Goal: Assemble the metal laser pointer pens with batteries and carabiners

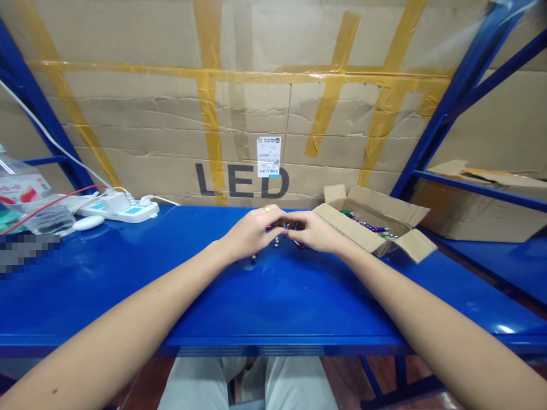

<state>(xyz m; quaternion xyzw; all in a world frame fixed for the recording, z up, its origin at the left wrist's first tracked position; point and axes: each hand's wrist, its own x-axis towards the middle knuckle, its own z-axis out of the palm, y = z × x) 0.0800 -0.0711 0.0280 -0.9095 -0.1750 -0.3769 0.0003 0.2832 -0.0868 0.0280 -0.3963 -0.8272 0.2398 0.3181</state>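
Note:
My left hand (260,225) and my right hand (311,229) meet over the middle of the blue table (192,307), fingers curled and fingertips almost touching. Bits of red and dark colour show between and below the fingers, but what they grip is hidden. Small silvery pieces (277,242) lie just below the fingertips. A short dark stick-like piece (254,258) rests under my left wrist. Beside my right hand stands an open cardboard box (363,234) with several pens (371,226) in purple, green and other colours.
On the left are a white power strip (128,210) with plugs and cables, a white oval object (88,222) and a clear plastic bottle (34,196). A large taped carton (171,131) stands behind the table. Blue rack posts (453,108) flank it, with another carton (478,205) at right.

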